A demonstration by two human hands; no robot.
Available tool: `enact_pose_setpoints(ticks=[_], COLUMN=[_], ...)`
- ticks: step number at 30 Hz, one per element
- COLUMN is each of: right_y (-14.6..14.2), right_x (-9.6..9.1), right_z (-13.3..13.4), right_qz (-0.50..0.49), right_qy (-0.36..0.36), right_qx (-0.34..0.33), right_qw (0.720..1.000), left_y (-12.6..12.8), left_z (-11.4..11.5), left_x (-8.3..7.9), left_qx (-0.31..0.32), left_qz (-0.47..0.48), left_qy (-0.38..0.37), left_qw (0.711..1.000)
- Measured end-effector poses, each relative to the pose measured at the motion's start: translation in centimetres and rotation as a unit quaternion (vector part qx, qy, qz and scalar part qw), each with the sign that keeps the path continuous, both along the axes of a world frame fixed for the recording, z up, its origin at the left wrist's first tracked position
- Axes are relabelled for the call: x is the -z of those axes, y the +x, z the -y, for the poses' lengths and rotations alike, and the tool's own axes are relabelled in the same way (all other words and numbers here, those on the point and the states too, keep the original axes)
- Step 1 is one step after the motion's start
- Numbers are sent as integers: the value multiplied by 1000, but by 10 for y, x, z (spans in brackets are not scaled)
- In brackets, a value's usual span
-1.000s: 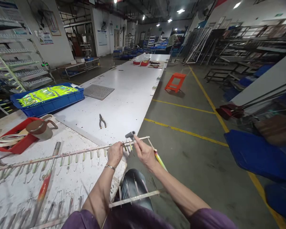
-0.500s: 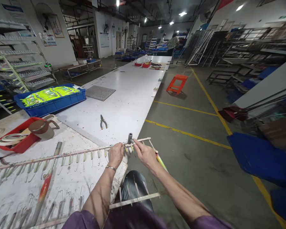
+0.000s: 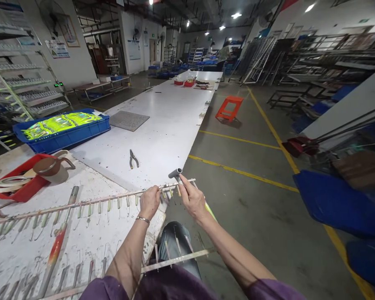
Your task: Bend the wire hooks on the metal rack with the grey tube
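Observation:
My right hand is wrapped round the handle of a hammer, whose grey tubular head is tilted just above a long thin strip. The handle's yellow-green end shows behind the hand. My left hand is closed in a pinch at the strip, left of the hammer; its fingertips cover whatever small part lies there. Along the strip hang several small slim pieces with wire hooks. A second strip with similar pieces crosses over my lap. Under the long strip lies a red and grey stick-like tool.
Pliers and a grey mat lie on the white table. At left stand a red tray, a brown mug and a blue crate of bright yellow packs. An orange stool stands on the floor.
The hammer's head has lifted off the strip area and tipped over to the left, its open end now facing up and right. My left hand stays at the strip.

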State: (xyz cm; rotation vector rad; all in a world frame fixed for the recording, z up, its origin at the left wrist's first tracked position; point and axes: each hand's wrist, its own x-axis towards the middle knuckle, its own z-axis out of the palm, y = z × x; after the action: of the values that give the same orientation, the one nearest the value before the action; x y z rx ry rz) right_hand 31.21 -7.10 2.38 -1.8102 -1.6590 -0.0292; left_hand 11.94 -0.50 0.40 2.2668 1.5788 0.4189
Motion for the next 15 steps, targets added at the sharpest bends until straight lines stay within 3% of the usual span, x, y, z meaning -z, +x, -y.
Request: enact_pose_setpoints(ticks=[4,9,13,15], right_y=[3,0,-4,-3], right_x=[-2,-3,-1,-3], right_z=[-5,0,1,0], right_qz=[30,-6,34,31], right_qy=[-85,7,-86,-80], right_qx=[-12,5,-22,-25], right_qw=[996,1000,996,996], left_y=[-1,-1,-2,-2], left_z=[-1,-2,-1,0], left_x=[1,5,4,3], left_qx=[7,9,15,16], left_qz=[1,0,0,-1], left_qy=[-3,12,5,0], left_qw=[1000,1000,1000,1000])
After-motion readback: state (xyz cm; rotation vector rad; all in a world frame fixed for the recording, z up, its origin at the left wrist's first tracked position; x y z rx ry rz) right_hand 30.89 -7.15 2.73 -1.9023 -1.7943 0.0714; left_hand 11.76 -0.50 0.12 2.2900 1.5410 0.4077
